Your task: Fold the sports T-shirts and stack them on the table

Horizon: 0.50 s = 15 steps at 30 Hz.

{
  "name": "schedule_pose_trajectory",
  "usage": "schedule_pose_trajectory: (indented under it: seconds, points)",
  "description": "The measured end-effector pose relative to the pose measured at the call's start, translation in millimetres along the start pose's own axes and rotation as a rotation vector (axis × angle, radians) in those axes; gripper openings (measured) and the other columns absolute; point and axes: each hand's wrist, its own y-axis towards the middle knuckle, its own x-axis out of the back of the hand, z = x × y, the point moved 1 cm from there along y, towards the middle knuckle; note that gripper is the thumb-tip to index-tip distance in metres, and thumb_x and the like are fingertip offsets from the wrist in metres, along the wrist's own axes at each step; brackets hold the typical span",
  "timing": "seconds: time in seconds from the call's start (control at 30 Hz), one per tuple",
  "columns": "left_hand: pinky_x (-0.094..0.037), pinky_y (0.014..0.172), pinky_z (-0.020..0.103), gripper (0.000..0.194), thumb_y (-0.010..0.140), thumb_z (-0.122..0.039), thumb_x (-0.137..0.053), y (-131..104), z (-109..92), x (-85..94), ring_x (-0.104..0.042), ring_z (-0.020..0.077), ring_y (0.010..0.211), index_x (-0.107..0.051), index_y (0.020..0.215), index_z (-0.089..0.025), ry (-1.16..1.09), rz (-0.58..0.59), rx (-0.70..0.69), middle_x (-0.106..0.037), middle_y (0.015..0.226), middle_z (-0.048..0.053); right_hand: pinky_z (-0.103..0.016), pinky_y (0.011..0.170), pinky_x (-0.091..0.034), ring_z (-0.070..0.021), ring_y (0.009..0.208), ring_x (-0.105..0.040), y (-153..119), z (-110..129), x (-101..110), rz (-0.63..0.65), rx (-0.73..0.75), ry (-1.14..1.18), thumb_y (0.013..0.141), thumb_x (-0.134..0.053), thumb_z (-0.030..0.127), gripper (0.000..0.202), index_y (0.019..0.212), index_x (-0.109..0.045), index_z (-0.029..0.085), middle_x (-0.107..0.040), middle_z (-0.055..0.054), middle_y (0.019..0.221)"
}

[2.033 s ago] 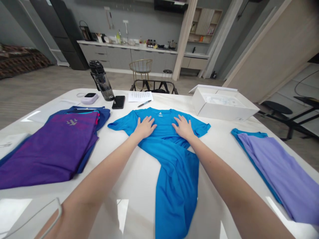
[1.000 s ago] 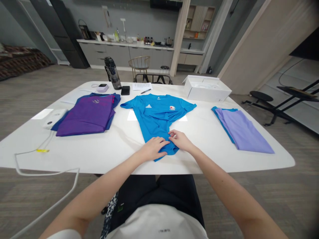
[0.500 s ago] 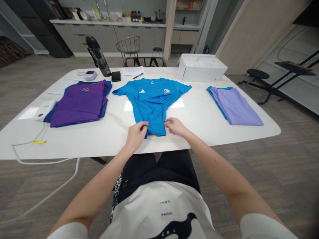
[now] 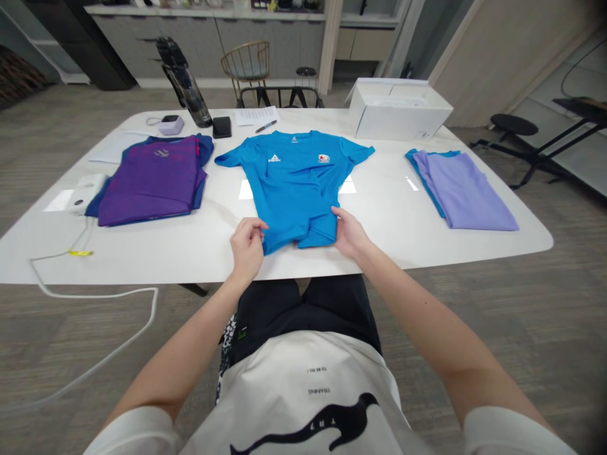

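Note:
A bright blue T-shirt (image 4: 294, 189) lies front up on the white table (image 4: 389, 234), its collar away from me. Its sleeves are spread, and the lower part is creased and bunched near the hem. My left hand (image 4: 247, 248) pinches the shirt's lower left corner between thumb and fingers. At the lower right edge, my right hand (image 4: 349, 231) has its thumb on top of the fabric and its fingers curled beneath, partly hidden.
Folded purple and dark blue clothes (image 4: 149, 183) lie at left beside a white power strip (image 4: 88, 194). A lilac folded garment (image 4: 469, 189) lies at right. A black bottle (image 4: 184, 82), a black wallet (image 4: 221, 127), a pen (image 4: 265, 126) and a white box (image 4: 401, 114) stand or lie farther back.
My hands have moved apart, left hand to the left and right hand to the right. The shirt's lower part is spread wider between them. The camera view has tilted slightly down.

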Motion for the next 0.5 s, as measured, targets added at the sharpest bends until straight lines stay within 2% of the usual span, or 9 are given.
schedule_pose_trajectory:
  seconds: [0.03, 0.1, 0.2, 0.3, 0.4, 0.5]
  points:
    - [-0.053, 0.079, 0.029, 0.026, 0.098, -0.018, -0.040, 0, -1, 0.0, -0.064, 0.0152, 0.082, -0.065, 0.097, -0.020, 0.001, 0.040, -0.017, -0.068, 0.093, 0.003, -0.039, 0.079, -0.056, -0.0240, 0.086, -0.067, -3, 2, 2, 0.016, -0.035, 0.043, 0.086, -0.055, 0.054, 0.035, 0.104, -0.059, 0.024, -0.072, -0.004, 0.092]
    - [-0.053, 0.084, 0.031, 0.022, 0.098, -0.022, -0.044, -3, -6, -3.2, -0.065, 0.0167, 0.088, -0.063, 0.110, -0.021, 0.032, 0.204, -0.084, -0.068, 0.097, 0.004, -0.042, 0.079, -0.057, -0.0259, 0.087, -0.069, -7, 3, 3, 0.038, -0.089, 0.121, 0.088, -0.053, 0.052, 0.037, 0.109, -0.060, 0.023, -0.074, -0.006, 0.096]
    - [-0.050, 0.098, 0.038, 0.038, 0.094, -0.030, -0.057, -15, -19, -15.6, -0.061, 0.0234, 0.110, -0.054, 0.131, -0.021, 0.209, 0.511, -0.267, -0.065, 0.118, 0.009, -0.040, 0.075, -0.057, -0.0256, 0.083, -0.069, -9, -2, -2, 0.077, -0.180, 0.167, 0.089, -0.051, 0.047, 0.032, 0.106, -0.061, 0.022, -0.074, -0.007, 0.092]
    - [-0.048, 0.099, 0.043, 0.030, 0.095, -0.023, -0.053, -25, -25, -28.0, -0.057, 0.0281, 0.112, -0.059, 0.124, -0.019, 0.461, 0.660, -0.401, -0.063, 0.116, 0.011, -0.038, 0.073, -0.056, -0.0240, 0.081, -0.068, -9, -11, -4, 0.071, -0.206, 0.123, 0.085, -0.058, 0.039, 0.024, 0.102, -0.060, 0.022, -0.073, -0.006, 0.087]
    - [-0.048, 0.093, 0.042, 0.030, 0.094, -0.012, -0.045, -25, -19, -25.1, -0.058, 0.0274, 0.104, -0.064, 0.115, -0.020, 0.617, 0.727, -0.440, -0.063, 0.109, 0.010, -0.035, 0.072, -0.055, -0.0217, 0.077, -0.066, -8, -14, 12, -0.077, -0.078, -0.062, 0.080, -0.066, 0.039, 0.026, 0.100, -0.057, 0.024, -0.070, -0.002, 0.083]
    - [-0.049, 0.090, 0.041, 0.030, 0.093, -0.013, -0.045, -18, -7, 1.8, -0.059, 0.0270, 0.098, -0.067, 0.113, -0.021, 0.688, 0.761, -0.434, -0.063, 0.106, 0.010, -0.032, 0.067, -0.050, -0.0204, 0.071, -0.062, -18, -7, 52, -0.278, 0.128, -0.477, 0.081, -0.067, 0.045, 0.027, 0.097, -0.057, 0.025, -0.065, 0.000, 0.075]
